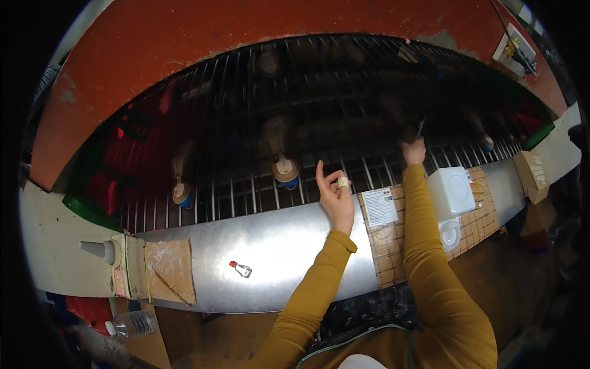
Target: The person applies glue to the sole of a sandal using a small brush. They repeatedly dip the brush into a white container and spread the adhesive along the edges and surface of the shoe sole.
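One small pale piece [343, 182] sits pinched in left hand [335, 197].

A long curved bench [276, 246] of bare, scuffed sheet metal runs across the room, catching a bright glare near its middle. Behind it a rack of metal bars [319, 123] stretches wide, its depths dark and hard to read. Above the rack an orange-red wall [184, 43] shows chipped, worn paint, and an electrical outlet [515, 46] with a plug in it sits at the upper right. A green strip [86, 212] edges the rack at the left. The bench's left end is off-white [55, 246]. Below, the floor [209, 335] looks brown and dim. Light is low overall, strongest on the metal.
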Available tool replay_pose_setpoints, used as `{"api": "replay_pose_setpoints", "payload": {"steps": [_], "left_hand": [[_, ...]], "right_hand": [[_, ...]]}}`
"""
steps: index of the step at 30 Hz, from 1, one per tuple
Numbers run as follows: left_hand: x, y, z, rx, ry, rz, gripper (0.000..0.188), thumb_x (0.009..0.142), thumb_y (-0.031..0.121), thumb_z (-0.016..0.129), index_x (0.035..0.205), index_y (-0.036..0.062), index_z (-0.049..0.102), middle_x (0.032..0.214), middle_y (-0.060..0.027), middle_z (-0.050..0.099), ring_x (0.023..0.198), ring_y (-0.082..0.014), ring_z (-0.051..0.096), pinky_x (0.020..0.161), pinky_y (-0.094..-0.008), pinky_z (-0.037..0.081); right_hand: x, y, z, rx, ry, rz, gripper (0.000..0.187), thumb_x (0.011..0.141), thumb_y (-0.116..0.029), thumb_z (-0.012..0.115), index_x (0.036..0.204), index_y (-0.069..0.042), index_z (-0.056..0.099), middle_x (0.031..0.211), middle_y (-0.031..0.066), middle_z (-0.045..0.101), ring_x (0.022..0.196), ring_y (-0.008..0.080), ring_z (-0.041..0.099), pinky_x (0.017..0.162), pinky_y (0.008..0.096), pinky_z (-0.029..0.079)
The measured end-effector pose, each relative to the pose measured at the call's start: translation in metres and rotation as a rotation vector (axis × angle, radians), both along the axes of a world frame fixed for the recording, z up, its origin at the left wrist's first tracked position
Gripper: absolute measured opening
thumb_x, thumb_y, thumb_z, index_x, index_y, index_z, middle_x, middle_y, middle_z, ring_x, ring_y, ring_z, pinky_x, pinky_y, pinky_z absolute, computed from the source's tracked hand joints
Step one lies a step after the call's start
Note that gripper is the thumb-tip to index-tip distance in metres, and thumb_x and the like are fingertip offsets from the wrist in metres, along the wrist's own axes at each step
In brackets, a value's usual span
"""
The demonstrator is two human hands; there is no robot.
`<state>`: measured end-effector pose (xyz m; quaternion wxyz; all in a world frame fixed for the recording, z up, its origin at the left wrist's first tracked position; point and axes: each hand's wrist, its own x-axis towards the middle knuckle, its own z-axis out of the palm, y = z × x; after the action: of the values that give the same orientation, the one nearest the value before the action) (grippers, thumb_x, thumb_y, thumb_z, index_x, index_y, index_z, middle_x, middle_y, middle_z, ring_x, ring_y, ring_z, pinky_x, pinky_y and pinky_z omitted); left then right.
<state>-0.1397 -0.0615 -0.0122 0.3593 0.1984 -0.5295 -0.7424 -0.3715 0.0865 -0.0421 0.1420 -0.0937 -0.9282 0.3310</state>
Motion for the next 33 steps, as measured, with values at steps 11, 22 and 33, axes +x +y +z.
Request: {"api": "replay_pose_setpoints", "payload": {"steps": [11,22,33], "left_hand": [[-0.01,-0.007,-0.017,0.036,0.037,-0.148,0.038,0.093,0.003,0.055,0.131,0.0036,0.054,0.102,-0.0084,0.065,0.086,-0.0133,0.064,0.079,-0.0244,0.052],[0.012,0.03,0.004,0.64,0.422,-0.402,0.099,0.084,0.084,0.023,0.144,0.0046,0.034,0.131,-0.012,0.05,0.112,-0.023,0.055,0.1,-0.0373,0.044],[0.096,0.036,-0.055,0.556,0.595,-0.704,0.046,0.092,0.044,0.057,0.105,0.0002,0.052,0.077,-0.019,0.063,0.069,-0.0259,0.063,0.079,-0.036,0.05]], "right_hand": [[0.026,-0.03,0.066,0.179,0.459,-0.066,0.067,0.06,-0.041,0.08,0.107,-0.003,0.051,0.09,0.0168,0.067,0.089,0.0344,0.063,0.081,0.0454,0.036],[0.242,0.005,0.14,-0.463,0.471,0.833,0.064,0.062,-0.015,0.089,0.095,-0.006,0.035,0.106,0.0194,0.06,0.1,0.0253,0.062,0.083,0.0356,0.051],[0.327,0.054,0.115,-1.043,-0.459,0.953,0.029,0.09,-0.017,0.068,0.092,-0.009,0.04,0.093,0.0023,0.053,0.084,0.0081,0.049,0.076,0.0237,0.041]]}}
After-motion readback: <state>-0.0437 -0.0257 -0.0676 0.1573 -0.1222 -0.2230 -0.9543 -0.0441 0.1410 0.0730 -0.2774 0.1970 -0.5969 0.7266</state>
